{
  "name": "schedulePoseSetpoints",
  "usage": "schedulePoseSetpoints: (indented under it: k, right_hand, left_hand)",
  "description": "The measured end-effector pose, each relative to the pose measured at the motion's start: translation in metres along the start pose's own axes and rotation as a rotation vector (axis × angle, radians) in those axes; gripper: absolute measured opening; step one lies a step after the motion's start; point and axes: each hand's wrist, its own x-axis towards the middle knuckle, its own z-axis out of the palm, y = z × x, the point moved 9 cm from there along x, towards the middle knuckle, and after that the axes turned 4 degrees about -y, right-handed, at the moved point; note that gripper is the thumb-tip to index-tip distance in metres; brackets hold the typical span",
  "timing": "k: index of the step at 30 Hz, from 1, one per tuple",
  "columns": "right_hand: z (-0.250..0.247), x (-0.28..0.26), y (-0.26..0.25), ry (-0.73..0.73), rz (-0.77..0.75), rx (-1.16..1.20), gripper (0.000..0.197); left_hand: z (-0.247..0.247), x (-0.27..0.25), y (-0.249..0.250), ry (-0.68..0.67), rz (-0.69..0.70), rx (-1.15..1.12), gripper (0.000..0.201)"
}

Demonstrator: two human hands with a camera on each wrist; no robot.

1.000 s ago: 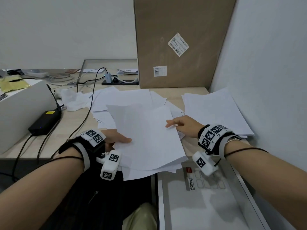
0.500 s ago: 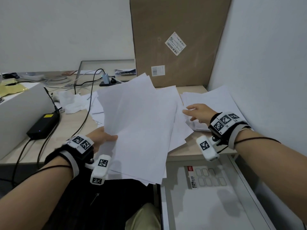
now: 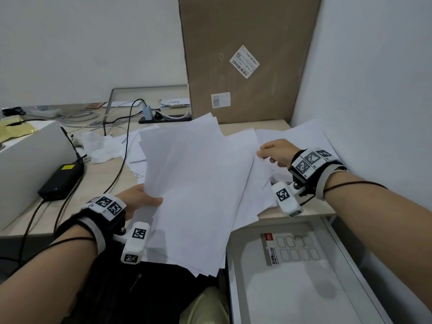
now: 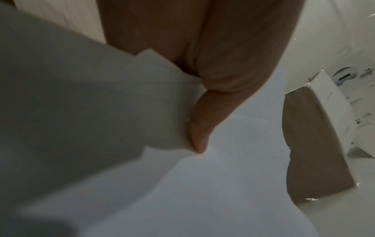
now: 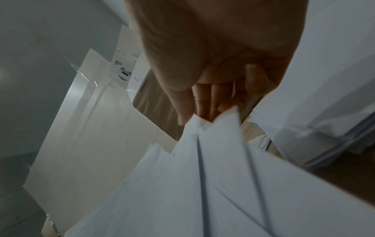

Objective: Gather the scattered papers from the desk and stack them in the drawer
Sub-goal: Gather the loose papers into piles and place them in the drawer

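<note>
We hold a loose, fanned sheaf of papers [image 3: 194, 190] tilted above the desk [image 3: 98, 181], our left hand [image 3: 138, 202] pinching its near edge, our right hand [image 3: 278, 153] pinching more sheets' corners. Uneven edges (nothing squared yet) could let sheets slip before reaching the open drawer [image 3: 304, 288] below.

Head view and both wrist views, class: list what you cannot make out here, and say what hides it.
- Head view: fingers of the left hand lie behind the held sheaf of papers.
- Head view: the drawer is cut off by the bottom edge.
- Head view: print on the box label is too small.
- Right wrist view: the paper corners at the right hand are blurred.
</note>
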Motion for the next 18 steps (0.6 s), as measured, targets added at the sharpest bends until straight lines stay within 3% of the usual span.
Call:
schedulePoseSetpoints:
  k: [7, 12, 15, 18]
  right_hand:
    - [-0.028, 0.0, -0.026, 0.273, -0.152, 0.018, 0.028]
    - [-0.083, -0.022, -0.056, 0.593, -0.278, -0.004, 0.014]
    - [-0.099, -0.047, -0.082, 0.699, -0.521, -0.056, 0.013]
    - [-0.081, -0.07, -0.103, 0.65, -0.769, -0.121, 0.016]
  left_hand:
    - [0.008, 0.003, -0.003, -0.023, -0.043, -0.029, 0.025]
    - [0.002, 0.017, -0.012, -0.008, -0.093, 0.039, 0.039]
    - [-0.002, 0.03, -0.023, 0.031, -0.128, 0.047, 0.042]
    - [0.005, 0.026, -0.018, 0.077, -0.13, 0.027, 0.036]
